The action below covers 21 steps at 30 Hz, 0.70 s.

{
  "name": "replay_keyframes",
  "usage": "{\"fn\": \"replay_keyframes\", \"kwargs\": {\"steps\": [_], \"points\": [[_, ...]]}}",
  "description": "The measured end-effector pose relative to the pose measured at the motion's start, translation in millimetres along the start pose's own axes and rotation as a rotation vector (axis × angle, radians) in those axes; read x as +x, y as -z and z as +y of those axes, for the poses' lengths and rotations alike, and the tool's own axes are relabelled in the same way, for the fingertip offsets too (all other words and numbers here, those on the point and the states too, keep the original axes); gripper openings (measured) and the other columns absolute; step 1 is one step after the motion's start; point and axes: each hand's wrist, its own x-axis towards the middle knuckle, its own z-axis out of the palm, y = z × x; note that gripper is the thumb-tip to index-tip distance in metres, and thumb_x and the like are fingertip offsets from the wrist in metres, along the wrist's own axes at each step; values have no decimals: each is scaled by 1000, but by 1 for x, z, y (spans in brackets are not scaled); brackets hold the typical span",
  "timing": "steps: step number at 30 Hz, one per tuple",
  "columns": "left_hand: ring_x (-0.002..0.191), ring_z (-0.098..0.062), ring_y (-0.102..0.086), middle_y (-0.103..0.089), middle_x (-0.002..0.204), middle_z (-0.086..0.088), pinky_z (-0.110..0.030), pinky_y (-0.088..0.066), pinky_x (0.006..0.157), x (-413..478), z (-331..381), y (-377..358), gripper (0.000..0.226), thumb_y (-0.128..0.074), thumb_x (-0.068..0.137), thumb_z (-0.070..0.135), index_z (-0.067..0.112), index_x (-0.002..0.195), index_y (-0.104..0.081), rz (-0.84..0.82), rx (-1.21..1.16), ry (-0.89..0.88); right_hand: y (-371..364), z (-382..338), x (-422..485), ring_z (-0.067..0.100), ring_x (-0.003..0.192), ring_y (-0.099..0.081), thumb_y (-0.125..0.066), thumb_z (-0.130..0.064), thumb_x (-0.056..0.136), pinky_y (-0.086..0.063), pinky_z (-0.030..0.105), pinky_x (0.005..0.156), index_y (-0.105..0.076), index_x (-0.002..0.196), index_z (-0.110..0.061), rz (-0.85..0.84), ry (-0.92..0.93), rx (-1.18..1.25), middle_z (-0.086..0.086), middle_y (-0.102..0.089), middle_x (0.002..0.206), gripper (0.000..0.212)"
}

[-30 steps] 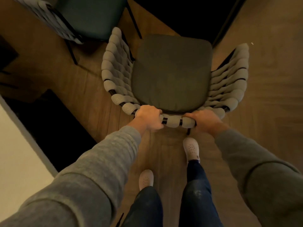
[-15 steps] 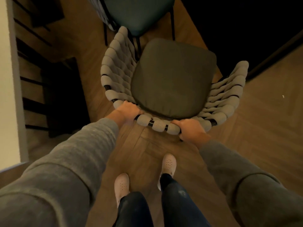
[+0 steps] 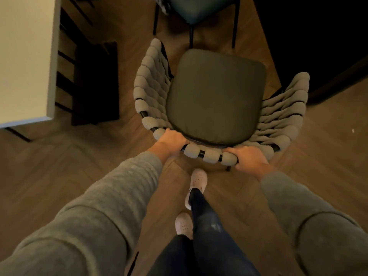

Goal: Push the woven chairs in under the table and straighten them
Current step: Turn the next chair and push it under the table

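Woven chair (image 3: 217, 100) stands on the wood floor (image 3: 59, 166) at the centre of the frame, its dark seat cushion just above both hands. Left hand (image 3: 172, 141) is clenched over the lower left curve of the backrest rim, and right hand (image 3: 249, 158) is wrapped round the rim at lower right. A second chair (image 3: 199, 10) sits at the top edge, and a dark table (image 3: 318, 36) fills the upper right.
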Motion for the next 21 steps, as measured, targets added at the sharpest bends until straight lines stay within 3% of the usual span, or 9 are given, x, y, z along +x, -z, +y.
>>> {"fn": "replay_keyframes", "kwargs": {"steps": [10,16,21], "points": [[100,-22,-60,-64,103,1,-39,-44,88,-61,99,-43,25,-54,92,20,27,116,-57,1,-83,126,-46,11,-72,19,107,-61,-57,-22,90,-47,32,86,-53,131,-35,-46,75,-35,-4,-65,118,43],[101,-22,-59,-63,106,0,-39,-41,89,-74,167,-32,25,-50,94,19,27,117,-55,-30,-164,206,-56,58,-100,17,106,-60,-57,-22,88,-46,31,84,-53,128,-35,-113,214,-79,-5,-63,120,42],[102,-23,-59,-64,108,2,-44,-39,97,-63,238,-23,29,-49,95,21,31,121,-54,-74,-275,295,-49,116,-123,18,114,-57,-54,-20,92,-44,31,92,-50,133,-30,-144,347,-164,-2,-60,127,42]]}}
